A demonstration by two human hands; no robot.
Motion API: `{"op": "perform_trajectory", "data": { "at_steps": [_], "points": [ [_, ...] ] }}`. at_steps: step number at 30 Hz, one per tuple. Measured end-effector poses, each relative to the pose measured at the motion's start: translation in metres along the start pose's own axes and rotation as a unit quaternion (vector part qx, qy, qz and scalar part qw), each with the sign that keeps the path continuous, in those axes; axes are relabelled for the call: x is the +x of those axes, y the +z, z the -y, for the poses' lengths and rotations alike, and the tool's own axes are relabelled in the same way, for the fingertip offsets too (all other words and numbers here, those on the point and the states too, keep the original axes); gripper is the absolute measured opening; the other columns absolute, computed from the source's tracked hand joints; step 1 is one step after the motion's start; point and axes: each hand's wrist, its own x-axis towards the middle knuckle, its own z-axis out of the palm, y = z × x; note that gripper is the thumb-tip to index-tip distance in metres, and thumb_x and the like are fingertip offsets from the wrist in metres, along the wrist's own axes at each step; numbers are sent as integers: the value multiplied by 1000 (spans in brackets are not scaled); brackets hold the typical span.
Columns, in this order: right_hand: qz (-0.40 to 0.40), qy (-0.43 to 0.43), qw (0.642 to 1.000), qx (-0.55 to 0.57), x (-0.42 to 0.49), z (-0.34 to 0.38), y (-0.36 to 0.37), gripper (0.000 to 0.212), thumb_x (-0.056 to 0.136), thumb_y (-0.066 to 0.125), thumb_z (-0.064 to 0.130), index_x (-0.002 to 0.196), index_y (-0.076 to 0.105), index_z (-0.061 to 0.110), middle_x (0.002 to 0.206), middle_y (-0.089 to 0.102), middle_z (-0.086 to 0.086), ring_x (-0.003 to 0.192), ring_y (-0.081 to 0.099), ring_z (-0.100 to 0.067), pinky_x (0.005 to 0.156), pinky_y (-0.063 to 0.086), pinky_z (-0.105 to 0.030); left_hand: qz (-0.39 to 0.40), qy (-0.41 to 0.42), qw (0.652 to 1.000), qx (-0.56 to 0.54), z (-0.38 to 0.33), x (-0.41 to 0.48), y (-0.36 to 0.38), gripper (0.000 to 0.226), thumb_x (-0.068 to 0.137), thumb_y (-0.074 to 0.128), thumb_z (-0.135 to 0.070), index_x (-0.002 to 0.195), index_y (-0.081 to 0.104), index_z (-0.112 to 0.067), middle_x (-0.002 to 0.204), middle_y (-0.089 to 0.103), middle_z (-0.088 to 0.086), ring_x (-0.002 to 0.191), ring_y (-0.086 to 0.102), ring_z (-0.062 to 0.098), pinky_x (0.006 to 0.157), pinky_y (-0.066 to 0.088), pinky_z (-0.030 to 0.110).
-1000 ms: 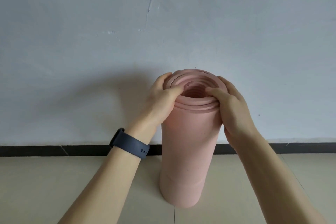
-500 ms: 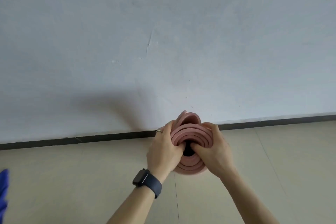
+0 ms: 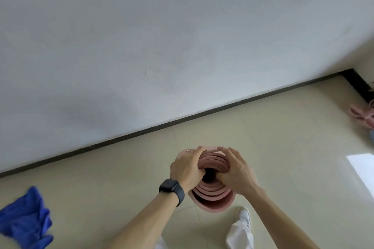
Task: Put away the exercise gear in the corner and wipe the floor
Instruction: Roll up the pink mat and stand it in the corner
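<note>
The left hand (image 3: 186, 170) and right hand (image 3: 236, 174) are clamping the top end of the rolled pink mat (image 3: 212, 198), thumbs hooking into its hollow core and fingers wrapping outside. The mat is pointing straight down beside the person's shoe (image 3: 243, 216), well short of the corner (image 3: 348, 73). Squeezing the coils evenly and carrying it upright is probably going to be the best way of stopping the layers telescoping.

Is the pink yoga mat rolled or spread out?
Rolled up: the yoga mat shows coiled layers end-on, left hand and right hand gripping its top rim.
</note>
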Motion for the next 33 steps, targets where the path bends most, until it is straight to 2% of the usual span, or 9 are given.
{"op": "perform_trajectory", "data": {
  "at_steps": [2,5,6,8,11,15,19,29,33],
  "points": [
    [-23,22,999,44,-31,-10,-18,73,67,67,35,132,37,50,144,37,12,100,59,-16,76,54,-32,33,19,999,14,-32,-14,-9,52,81,57,-27,126,39,-47,111,61,-11,92,62,24,74,55,37],
    [-27,18,996,82,-67,-39,-48,88,65,65,31,138,23,56,141,32,18,92,61,-16,65,51,-27,63,63,995,51,-89,-24,-6,55,81,55,-23,126,38,-48,115,60,-10,93,64,26,75,53,35],
    [-21,17,996,85,-75,-52,-59,91,66,64,31,141,21,57,140,33,20,97,60,-15,68,50,-25,75,79,992,68,-110,-24,-2,55,81,54,-22,126,38,-49,117,60,-11,95,64,26,75,52,34],
    [-24,31,996,77,-89,-85,-82,78,70,63,34,141,33,48,136,46,16,101,57,-13,77,51,-26,87,108,985,104,-156,-20,13,56,81,53,-19,126,39,-49,118,59,-11,97,64,26,76,50,34],
    [-63,74,990,99,-106,-147,-117,56,74,63,34,128,48,31,127,53,6,93,59,-17,73,49,-23,99,139,975,145,-234,-12,50,57,81,52,-15,126,40,-48,119,57,-11,98,63,26,72,46,32],
    [-106,111,979,136,-129,-233,-176,49,77,61,32,125,51,26,112,61,4,92,62,-21,79,50,-28,107,144,968,174,-335,2,101,56,82,55,-23,128,37,-50,128,53,-9,96,64,26,73,50,33],
    [-163,142,965,151,-154,-300,-241,51,78,61,33,129,52,29,118,60,4,97,62,-22,78,46,-25,138,139,969,154,-424,17,132,47,81,59,-42,124,41,-47,119,59,-5,94,64,27,76,54,35],
    [-291,182,928,146,-161,-432,-408,58,83,66,33,138,49,34,125,63,8,108,62,-18,84,46,-26,112,259,954,104,-628,94,195,52,82,56,-49,130,38,-52,111,65,-8,97,64,25,81,54,38],
    [-328,180,916,144,-134,-482,-479,57,84,68,25,138,51,32,123,64,11,106,62,-17,76,38,-21,82,283,951,90,-703,149,220,52,83,57,-47,130,36,-53,111,64,-10,95,65,24,78,53,35]
  ]
}}
